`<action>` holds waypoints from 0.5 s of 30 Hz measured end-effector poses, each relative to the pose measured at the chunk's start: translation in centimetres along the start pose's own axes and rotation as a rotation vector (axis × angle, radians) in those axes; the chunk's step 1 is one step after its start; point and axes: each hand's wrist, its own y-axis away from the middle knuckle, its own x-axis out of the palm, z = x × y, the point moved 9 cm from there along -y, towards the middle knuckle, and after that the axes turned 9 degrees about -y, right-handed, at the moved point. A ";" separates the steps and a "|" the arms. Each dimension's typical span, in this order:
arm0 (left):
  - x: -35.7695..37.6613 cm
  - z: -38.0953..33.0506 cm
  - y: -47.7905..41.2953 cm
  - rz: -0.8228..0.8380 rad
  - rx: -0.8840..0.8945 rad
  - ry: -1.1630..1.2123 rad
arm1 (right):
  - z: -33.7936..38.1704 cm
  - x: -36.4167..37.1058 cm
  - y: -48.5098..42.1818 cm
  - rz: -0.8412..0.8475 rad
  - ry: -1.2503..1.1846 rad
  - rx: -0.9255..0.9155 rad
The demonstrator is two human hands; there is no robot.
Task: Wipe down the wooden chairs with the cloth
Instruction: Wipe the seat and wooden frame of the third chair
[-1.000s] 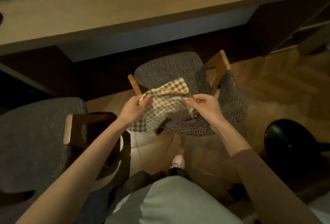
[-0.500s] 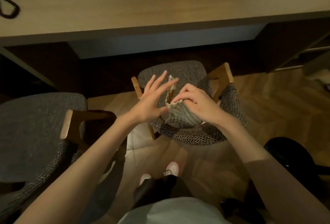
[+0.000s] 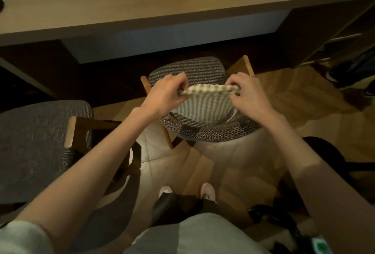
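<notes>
Two chairs [image 3: 187, 70] [image 3: 36, 142], one cloth [image 3: 205, 107], two hands [image 3: 164, 96] [image 3: 250, 98], one desk [image 3: 162, 0]

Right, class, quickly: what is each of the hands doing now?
Left hand: pinches the left corner of the checked cloth.
Right hand: pinches its right corner.

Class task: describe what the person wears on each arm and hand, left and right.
The left hand and right hand are bare, without gloves. The left sleeve is light grey, bunched near the elbow; the right sleeve looks brown and reaches mid-forearm.
</notes>
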 end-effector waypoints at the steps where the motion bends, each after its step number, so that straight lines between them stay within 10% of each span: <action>1: 0.2 -0.5 0.4 0.020 0.000 0.033 | -0.3 -0.1 0.5 0.012 -0.021 0.006; 8: 9.7 -3.8 7.5 0.326 0.043 0.079 | -6.3 4.4 8.7 0.371 -0.022 0.093; 12: 15.1 -4.0 12.2 0.635 -0.216 0.167 | -10.3 6.5 11.2 0.518 0.071 0.170; 15: 14.6 -2.9 12.3 0.406 -0.437 0.375 | -8.5 6.1 9.7 0.325 0.156 -0.098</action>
